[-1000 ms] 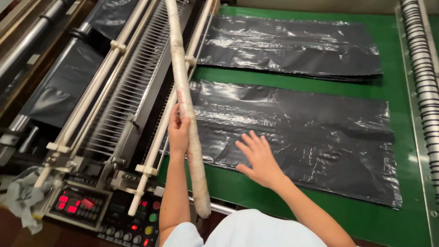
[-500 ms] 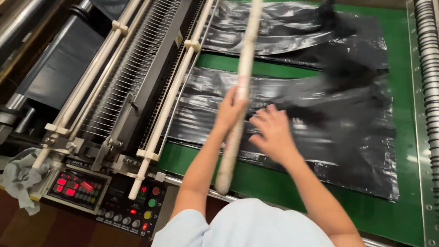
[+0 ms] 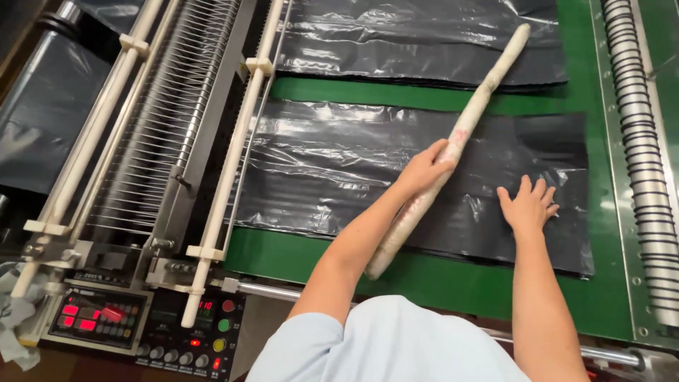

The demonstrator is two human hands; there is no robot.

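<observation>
We have our left hand (image 3: 424,166) wrapped around a long pale stick (image 3: 453,145), gripping it a little below its middle, so that it lies slantwise over the near stack of black plastic sheets (image 3: 339,170); its far tip reaches to the edge of the farther stack of sheets (image 3: 424,42), and its near end sits above the green desk (image 3: 438,279) close to our body. Our right hand (image 3: 527,205) holds nothing: it lies flat, fingers spread wide, pressing on the right part of the near stack. The stick looks rigid and fairly light, with a wrapped, slightly rough surface that should not slip; a grip near the middle, as we have it, keeps it balanced, whereas holding it by one end would likely make the far tip swing. The sheets we judge to be thin, soft and slick, wrinkled and glossy, apt to slide over one another and to lift with any draught, so a flat palm pinning the pile seems the safer hold, and pinching a single edge would probably drag or crease the layers. To the left runs the machine's rack of white rods (image 3: 233,163), with a control panel (image 3: 99,325) of red lights near us.
</observation>
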